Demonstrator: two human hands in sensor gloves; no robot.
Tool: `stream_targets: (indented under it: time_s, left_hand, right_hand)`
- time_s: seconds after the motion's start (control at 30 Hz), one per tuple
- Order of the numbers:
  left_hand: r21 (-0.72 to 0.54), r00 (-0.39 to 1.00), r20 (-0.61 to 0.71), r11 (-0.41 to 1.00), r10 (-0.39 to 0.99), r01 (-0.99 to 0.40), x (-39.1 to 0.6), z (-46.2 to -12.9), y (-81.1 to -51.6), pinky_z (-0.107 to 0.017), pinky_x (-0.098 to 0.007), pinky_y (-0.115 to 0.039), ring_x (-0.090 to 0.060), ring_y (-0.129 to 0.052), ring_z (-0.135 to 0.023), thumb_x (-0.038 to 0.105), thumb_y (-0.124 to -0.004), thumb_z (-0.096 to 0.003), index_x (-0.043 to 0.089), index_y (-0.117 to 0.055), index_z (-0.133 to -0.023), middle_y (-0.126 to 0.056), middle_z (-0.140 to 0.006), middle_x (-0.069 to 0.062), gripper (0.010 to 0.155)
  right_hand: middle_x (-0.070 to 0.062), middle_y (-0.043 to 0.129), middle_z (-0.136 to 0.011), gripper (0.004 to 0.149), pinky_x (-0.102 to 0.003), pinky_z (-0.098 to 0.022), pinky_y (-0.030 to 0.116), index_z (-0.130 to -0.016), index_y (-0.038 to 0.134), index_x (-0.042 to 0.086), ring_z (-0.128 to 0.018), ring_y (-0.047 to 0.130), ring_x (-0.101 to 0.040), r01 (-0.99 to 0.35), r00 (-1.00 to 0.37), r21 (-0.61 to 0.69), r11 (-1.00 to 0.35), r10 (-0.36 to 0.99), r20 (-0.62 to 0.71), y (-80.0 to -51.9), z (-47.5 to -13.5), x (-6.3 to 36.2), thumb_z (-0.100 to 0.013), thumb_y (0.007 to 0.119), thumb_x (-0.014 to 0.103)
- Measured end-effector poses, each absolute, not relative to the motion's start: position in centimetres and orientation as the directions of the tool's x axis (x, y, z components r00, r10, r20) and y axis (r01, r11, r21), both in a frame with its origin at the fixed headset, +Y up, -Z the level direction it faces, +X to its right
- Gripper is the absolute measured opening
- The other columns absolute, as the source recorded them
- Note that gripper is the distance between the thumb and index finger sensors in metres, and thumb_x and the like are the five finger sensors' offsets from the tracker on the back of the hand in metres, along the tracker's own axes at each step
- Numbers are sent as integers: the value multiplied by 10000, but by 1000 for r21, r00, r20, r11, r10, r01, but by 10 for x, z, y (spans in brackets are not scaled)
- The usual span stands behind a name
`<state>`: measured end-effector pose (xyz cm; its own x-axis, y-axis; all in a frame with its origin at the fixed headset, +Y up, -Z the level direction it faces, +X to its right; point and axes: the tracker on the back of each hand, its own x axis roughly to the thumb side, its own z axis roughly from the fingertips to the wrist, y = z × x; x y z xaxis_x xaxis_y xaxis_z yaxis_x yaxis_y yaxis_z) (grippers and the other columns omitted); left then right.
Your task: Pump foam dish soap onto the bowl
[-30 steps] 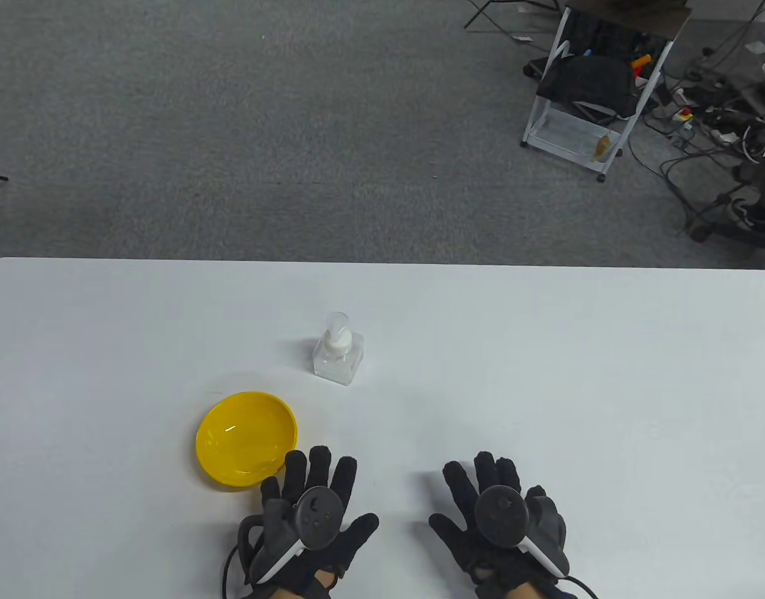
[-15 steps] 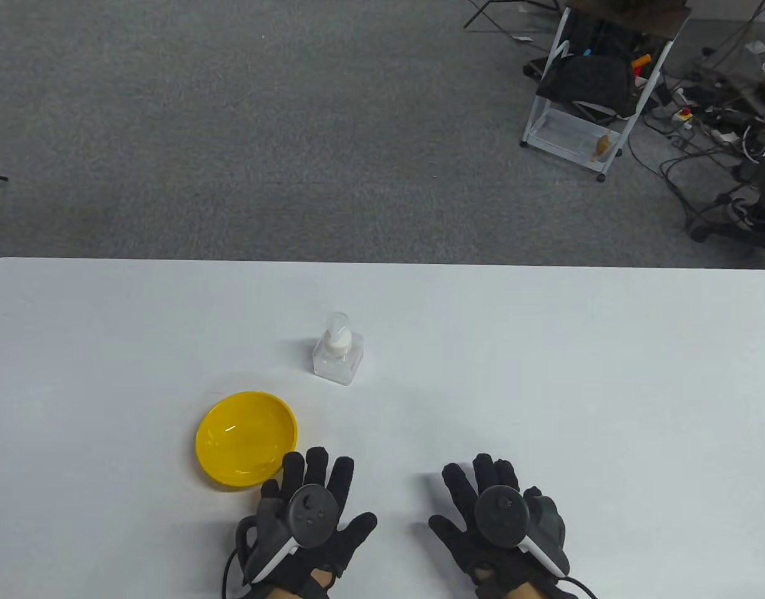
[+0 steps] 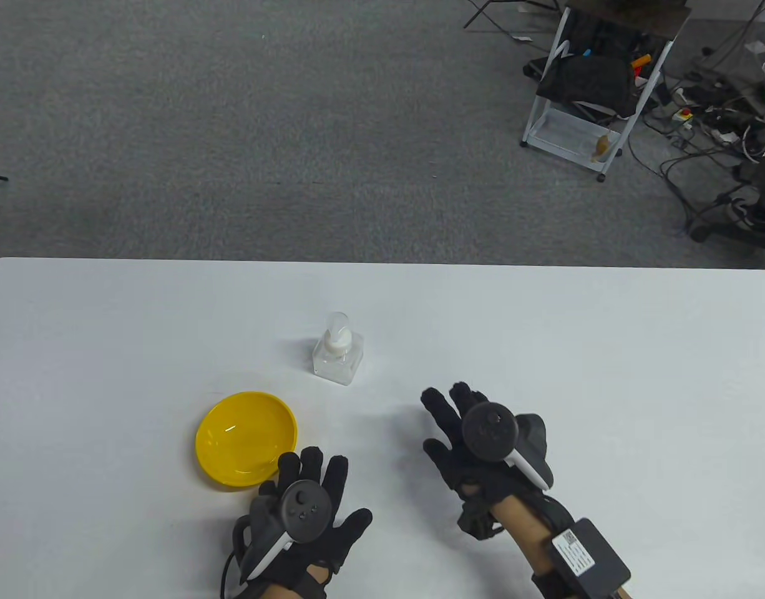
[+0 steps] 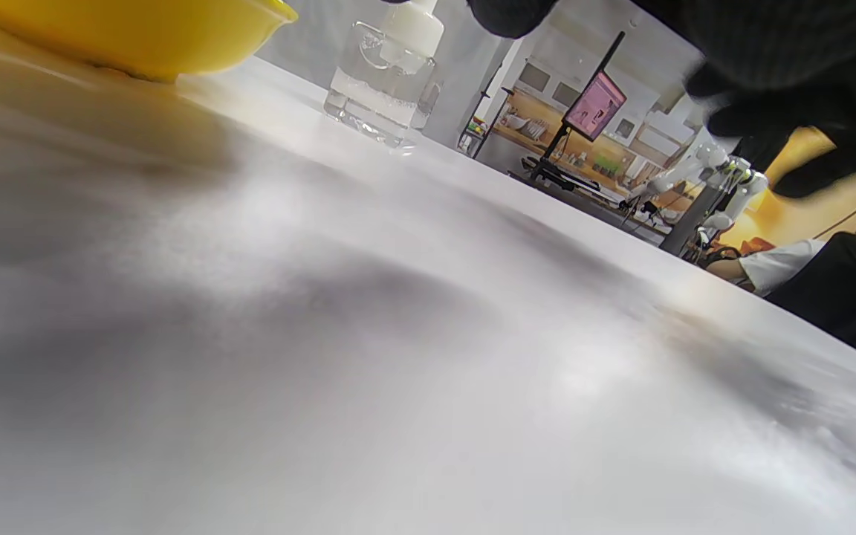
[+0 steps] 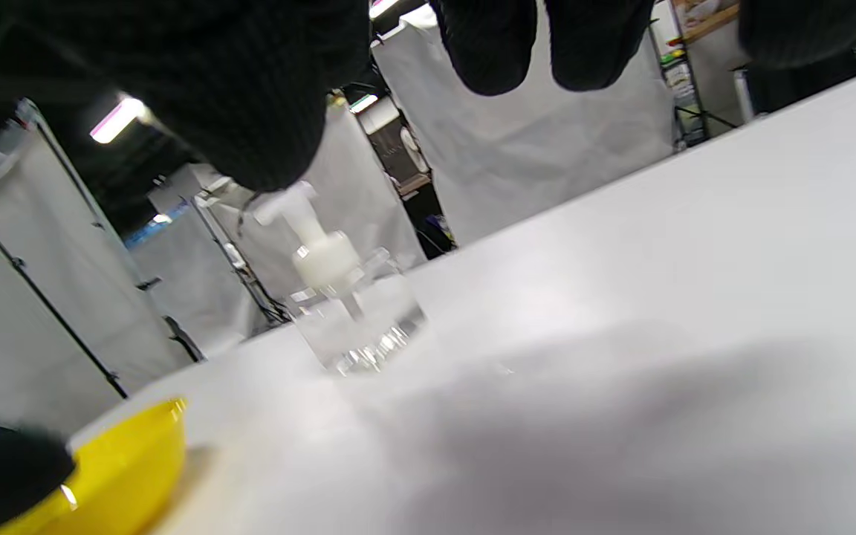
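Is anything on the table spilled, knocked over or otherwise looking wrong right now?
Nothing stands out. The soap bottle stands upright on the white table with its pump on, and the yellow bowl sits right side up with no foam or spill visible. The left hand and right hand hold nothing.

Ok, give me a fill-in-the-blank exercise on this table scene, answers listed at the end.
1. The bowl on the table is ____ in colour.
2. The hand reaching out toward the soap bottle is the ____ hand.
3. The left hand lies next to the ____.
4. Neither hand touches the ____ bottle.

Missing words: yellow; right; bowl; soap
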<state>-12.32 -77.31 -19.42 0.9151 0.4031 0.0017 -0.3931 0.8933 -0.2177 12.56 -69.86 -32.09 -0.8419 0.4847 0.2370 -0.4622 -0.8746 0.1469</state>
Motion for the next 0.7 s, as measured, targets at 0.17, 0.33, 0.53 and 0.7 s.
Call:
stream_targets:
  time_s: [0.17,0.33,0.53,0.7]
  left_hand:
    - [-227,913,-10,888,408,-400,-122,-193,-775,-721,-708,-223,-378,-70,-1091,744,-671,-359,395,-341,-1083,-162,-1182,-25,869]
    - [-206,928,-31,906,372,-370,-122,-193,-773,-732,-702,-237,-382,-92,-1097,739,-674,-361,392,-346,-1082,-176,-1185,-29,865]
    - [-184,921,-22,904,389,-386,-125,-194,-770,-732,-697,-246,-383,-106,-1097,732,-679,-362,385,-357,-1081,-190,-1186,-34,861]
    - [-196,917,-39,897,397,-397,-129,-196,-772,-732,-698,-238,-382,-101,-1096,726,-680,-366,387,-354,-1081,-187,-1184,-32,856]
  right_hand:
    - [-137,373,-1147,705,-763,-610,590,-994,483,528,-1028,474,-486,-413,-833,147,-899,439,336,-676,-381,75,-423,840,318]
    - [-78,304,-1162,699,-725,-642,594,-961,522,568,-1055,438,-449,-325,-827,223,-919,390,405,-669,-425,31,-424,844,257]
    - [-16,300,-1170,718,-698,-668,587,-946,528,592,-1067,436,-402,-166,-859,267,-949,272,433,-676,-456,-17,-431,826,191]
    - [-24,481,-1135,586,-647,-626,665,-912,707,493,-984,630,-353,-126,-868,303,-945,253,428,-686,-465,-32,-429,834,186]
